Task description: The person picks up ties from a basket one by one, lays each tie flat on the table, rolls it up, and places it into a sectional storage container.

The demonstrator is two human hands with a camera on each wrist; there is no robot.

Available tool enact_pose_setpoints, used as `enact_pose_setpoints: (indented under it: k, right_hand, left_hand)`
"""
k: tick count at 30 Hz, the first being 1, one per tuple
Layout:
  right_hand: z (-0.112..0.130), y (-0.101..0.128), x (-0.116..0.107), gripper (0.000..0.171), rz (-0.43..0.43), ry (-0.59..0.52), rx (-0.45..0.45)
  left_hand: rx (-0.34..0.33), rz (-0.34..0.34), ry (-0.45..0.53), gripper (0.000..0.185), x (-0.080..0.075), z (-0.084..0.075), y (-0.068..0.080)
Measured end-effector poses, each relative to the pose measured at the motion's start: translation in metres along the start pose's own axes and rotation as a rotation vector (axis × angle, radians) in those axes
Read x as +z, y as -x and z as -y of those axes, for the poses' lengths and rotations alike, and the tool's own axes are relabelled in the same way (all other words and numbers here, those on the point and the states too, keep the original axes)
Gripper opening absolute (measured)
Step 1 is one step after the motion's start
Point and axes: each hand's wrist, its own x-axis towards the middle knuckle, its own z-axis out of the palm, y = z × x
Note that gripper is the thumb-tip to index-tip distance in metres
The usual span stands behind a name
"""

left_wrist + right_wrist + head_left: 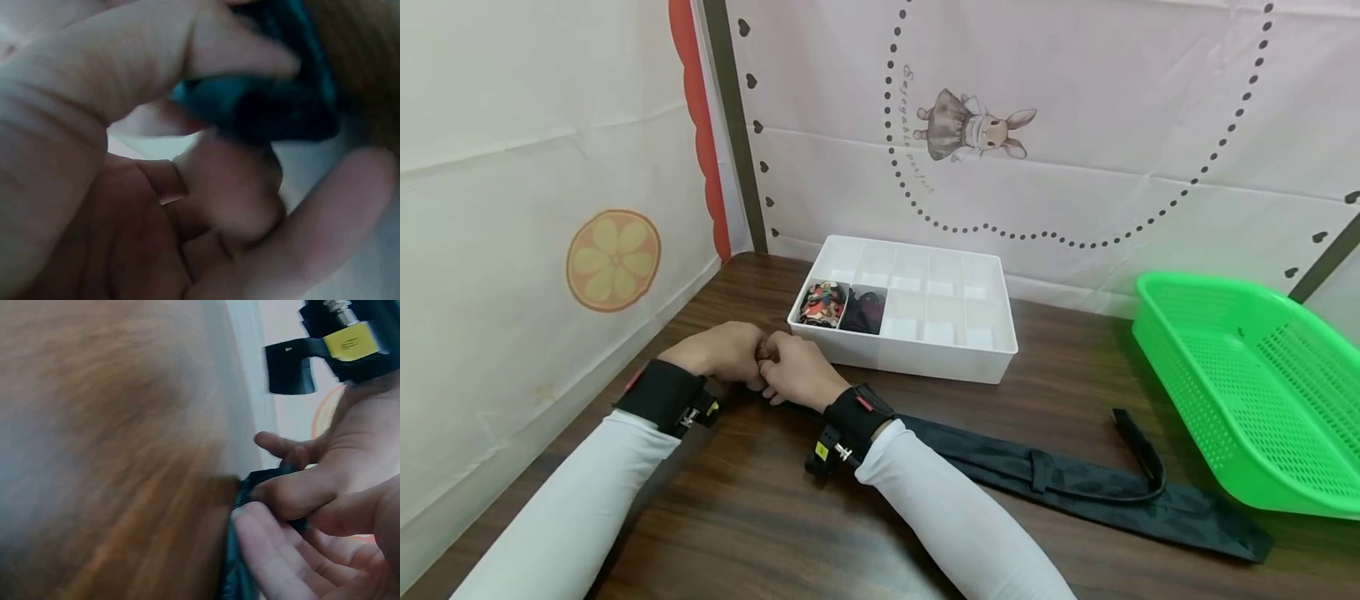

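A dark necktie (985, 450) with a faint pattern lies lengthwise on the table, its wide end at the right. Its narrow tail (1138, 446) passes through the keeper loop and curls upward. At the other end, my left hand (726, 350) and right hand (805, 371) meet and pinch the fabric, in front of the white box. In the left wrist view, thumb and fingers grip a folded edge of the tie (281, 112), blurred. Seen from the right wrist, fingertips of both hands press together on the tie (234, 569). Most of that end is hidden by the hands.
Behind the hands stands a white compartment box (917, 358). Its front-left compartments hold a colourful patterned bundle (823, 304) and a dark bundle (863, 311). A green basket (1180, 408) is at the right. Printed cloth (550, 375) hangs along the left and back.
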Motion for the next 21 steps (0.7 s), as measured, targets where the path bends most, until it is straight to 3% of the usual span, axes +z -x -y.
enact_pose_setpoints:
  k: [2,7,10,13,16,19,21]
  right_hand:
    - [-0.002,-0.001,0.0,0.015,0.006,-0.035,0.001]
    - [-0.003,-0.003,-0.001,0.009,0.006,-0.056,0.034]
    - [-0.002,-0.002,-0.001,0.009,-0.001,-0.033,0.063]
    - [-0.002,-0.001,0.0,0.009,-0.018,-0.007,0.076]
    - [-0.001,0.001,0.002,0.009,-0.023,0.114,0.053]
    - [0.001,0.003,0.003,0.012,-0.034,0.372,-0.031]
    - [0.003,0.004,0.002,0.015,-0.036,0.483,-0.095]
  left_hand:
    - [-0.035,0.031,0.068,0.02,-0.006,-0.019,0.012]
    - [-0.024,0.166,0.269,0.053,-0.015,-0.023,0.024]
    - [0.039,0.186,0.229,0.056,-0.018,-0.02,0.024]
    - [0.112,0.122,0.107,0.046,-0.017,-0.016,0.019]
    - [0.152,0.068,0.029,0.038,-0.013,-0.011,0.014]
    - [0.156,0.067,0.016,0.034,-0.009,-0.01,0.014]
    - [0.144,0.077,0.011,0.03,-0.008,-0.011,0.015]
